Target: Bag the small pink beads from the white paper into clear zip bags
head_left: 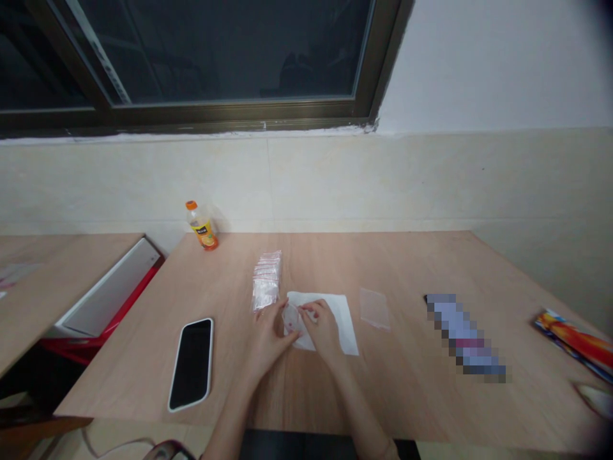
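Observation:
Over a white sheet of paper point(345, 326), my two hands hold a small clear plastic piece point(290, 317) with a faint reddish mark; its exact kind is too small to tell. My left hand point(268, 337) curves around its left side, thumb and fingers on its edges. At the right edge, the fingertips of my right hand point(324, 327) pinch it. A fanned stack of clear plastic bags point(267, 281) lies just beyond my left hand. To the right of the paper rests a single clear plastic bag point(375, 309), flat on the wood.
A white-rimmed phone point(191, 364) lies at the left of the wooden table point(407, 396). An orange-capped drink bottle point(203, 227) stands near the wall. On the right are a pixelated object point(464, 335) and a colourful packet point(575, 338). A gap separates another table point(57, 281) at left.

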Motion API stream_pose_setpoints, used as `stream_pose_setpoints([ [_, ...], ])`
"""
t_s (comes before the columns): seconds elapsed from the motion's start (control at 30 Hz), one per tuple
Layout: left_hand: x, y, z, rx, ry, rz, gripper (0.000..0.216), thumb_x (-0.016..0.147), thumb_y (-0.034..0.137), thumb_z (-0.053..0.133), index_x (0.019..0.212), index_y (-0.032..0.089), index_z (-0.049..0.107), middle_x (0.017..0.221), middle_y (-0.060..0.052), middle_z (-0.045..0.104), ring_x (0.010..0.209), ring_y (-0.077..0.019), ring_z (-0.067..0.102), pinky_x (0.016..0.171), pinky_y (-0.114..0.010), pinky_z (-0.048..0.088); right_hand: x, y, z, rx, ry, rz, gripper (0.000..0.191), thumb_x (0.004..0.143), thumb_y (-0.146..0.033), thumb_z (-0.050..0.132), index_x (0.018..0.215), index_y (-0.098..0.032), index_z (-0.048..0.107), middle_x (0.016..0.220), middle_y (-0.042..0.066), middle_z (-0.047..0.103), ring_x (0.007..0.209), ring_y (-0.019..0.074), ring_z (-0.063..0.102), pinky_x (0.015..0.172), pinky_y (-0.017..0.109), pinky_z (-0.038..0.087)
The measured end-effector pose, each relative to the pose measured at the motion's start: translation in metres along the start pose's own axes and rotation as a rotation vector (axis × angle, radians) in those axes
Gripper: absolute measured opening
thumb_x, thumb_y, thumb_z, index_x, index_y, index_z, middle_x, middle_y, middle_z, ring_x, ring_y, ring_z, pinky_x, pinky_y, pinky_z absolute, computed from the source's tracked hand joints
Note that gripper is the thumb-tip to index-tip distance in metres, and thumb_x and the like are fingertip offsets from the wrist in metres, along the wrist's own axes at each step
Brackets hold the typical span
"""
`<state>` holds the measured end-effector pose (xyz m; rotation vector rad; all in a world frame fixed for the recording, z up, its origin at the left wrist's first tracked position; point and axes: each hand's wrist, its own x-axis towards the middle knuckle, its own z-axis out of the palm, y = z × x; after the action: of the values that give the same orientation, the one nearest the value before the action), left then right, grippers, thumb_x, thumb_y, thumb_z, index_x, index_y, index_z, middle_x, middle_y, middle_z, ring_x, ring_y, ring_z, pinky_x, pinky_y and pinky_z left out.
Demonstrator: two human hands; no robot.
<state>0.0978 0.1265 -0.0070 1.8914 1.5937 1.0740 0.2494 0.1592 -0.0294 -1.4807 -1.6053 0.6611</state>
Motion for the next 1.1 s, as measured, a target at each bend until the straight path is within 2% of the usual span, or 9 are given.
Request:
stream_pose_setpoints([
  [0.1, 0.001, 0.000, 0.005, 0.010, 0.013, 0.008, 0.059, 0.064, 0.026, 0.075, 0.118, 0.020, 0.053, 0.116, -0.010, 0.063, 0.109, -0.0275, 0.056, 0.095, -0.046, 0.039, -0.003, -0.021, -0.017, 0.073, 0.107, -0.008, 0.019, 0.083, -0.033, 0.054, 0.080, -0.020, 0.067, 0.079, 0.004, 0.060, 0.068, 0.0166, 0.055, 0.065, 0.029, 0.046],
  [0.2, 0.003, 0.004, 0.008, 0.026, 0.014, 0.022, 0.058, 0.064, 0.027, 0.075, 0.117, 0.020, 0.054, 0.115, -0.010, 0.064, 0.110, -0.0287, 0.056, 0.095, -0.046, 0.037, -0.008, -0.041, -0.030, 0.063, 0.122, -0.021, 0.018, 0.082, -0.034, 0.055, 0.079, -0.021, 0.067, 0.080, 0.003, 0.060, 0.073, 0.0172, 0.056, 0.065, 0.028, 0.045],
  [0.3, 0.006, 0.011, 0.009, 0.031, 0.009, 0.032, 0.055, 0.066, 0.023, 0.072, 0.117, 0.020, 0.054, 0.115, -0.009, 0.064, 0.109, -0.0286, 0.057, 0.095, -0.045, 0.038, -0.012, -0.049, -0.035, 0.038, 0.055, -0.045, 0.015, 0.081, -0.032, 0.058, 0.081, -0.022, 0.069, 0.084, 0.004, 0.060, 0.081, 0.0188, 0.058, 0.068, 0.028, 0.046],
  [0.43, 0.006, 0.015, 0.009, 0.025, 0.013, 0.023, 0.051, 0.068, 0.018, 0.067, 0.117, 0.019, 0.053, 0.112, -0.009, 0.064, 0.105, -0.0276, 0.058, 0.093, -0.044, 0.039, -0.018, -0.047, -0.040, 0.106, -0.101, -0.056, 0.014, 0.077, -0.032, 0.064, 0.086, -0.023, 0.071, 0.093, 0.005, 0.060, 0.085, 0.0193, 0.059, 0.067, 0.027, 0.048],
  [0.57, 0.004, 0.014, 0.012, -0.007, 0.035, 0.021, 0.053, 0.063, 0.019, 0.071, 0.113, 0.019, 0.054, 0.109, -0.009, 0.064, 0.103, -0.0284, 0.058, 0.092, -0.045, 0.039, -0.022, -0.046, -0.050, 0.163, -0.224, -0.090, 0.006, 0.076, -0.022, 0.064, 0.075, -0.023, 0.070, 0.085, 0.003, 0.064, 0.086, 0.0190, 0.059, 0.076, 0.029, 0.047],
  [0.67, 0.003, 0.017, 0.010, -0.120, 0.041, 0.024, 0.052, 0.061, 0.022, 0.074, 0.108, 0.018, 0.054, 0.108, -0.009, 0.062, 0.104, -0.0273, 0.056, 0.093, -0.043, 0.040, -0.023, -0.049, -0.061, 0.181, -0.228, -0.082, 0.009, 0.077, -0.018, 0.060, 0.072, -0.021, 0.067, 0.081, 0.002, 0.065, 0.081, 0.0174, 0.059, 0.075, 0.029, 0.045],
  [0.87, 0.005, 0.046, -0.009, -0.536, -0.091, -0.078, 0.020, 0.075, 0.032, 0.067, 0.087, 0.017, 0.059, 0.089, -0.005, 0.064, 0.091, -0.0198, 0.060, 0.084, -0.031, 0.045, -0.027, -0.061, -0.094, 0.277, -0.175, -0.031, 0.014, 0.083, -0.029, 0.055, 0.082, -0.022, 0.067, 0.085, 0.002, 0.069, 0.076, 0.0157, 0.061, 0.063, 0.025, 0.041],
  [1.0, 0.004, 0.073, -0.021, -0.703, -0.107, -0.186, 0.022, 0.076, 0.037, 0.066, 0.075, 0.016, 0.061, 0.074, -0.003, 0.066, 0.072, -0.0159, 0.061, 0.065, -0.023, 0.045, -0.031, -0.068, -0.110, 0.463, -0.085, 0.062, 0.024, 0.077, -0.039, 0.064, 0.093, -0.022, 0.067, 0.089, 0.005, 0.071, 0.077, 0.0177, 0.062, 0.062, 0.026, 0.043],
  [1.1, 0.001, 0.092, -0.026, -0.735, -0.071, -0.185, 0.022, 0.075, 0.037, 0.067, 0.072, 0.015, 0.062, 0.071, -0.002, 0.068, 0.068, -0.0151, 0.061, 0.063, -0.022, 0.045, -0.034, -0.069, -0.115, 0.643, -0.107, 0.135, 0.029, 0.071, -0.043, 0.069, 0.089, -0.021, 0.068, 0.083, 0.004, 0.071, 0.071, 0.0173, 0.062, 0.062, 0.027, 0.046],
])
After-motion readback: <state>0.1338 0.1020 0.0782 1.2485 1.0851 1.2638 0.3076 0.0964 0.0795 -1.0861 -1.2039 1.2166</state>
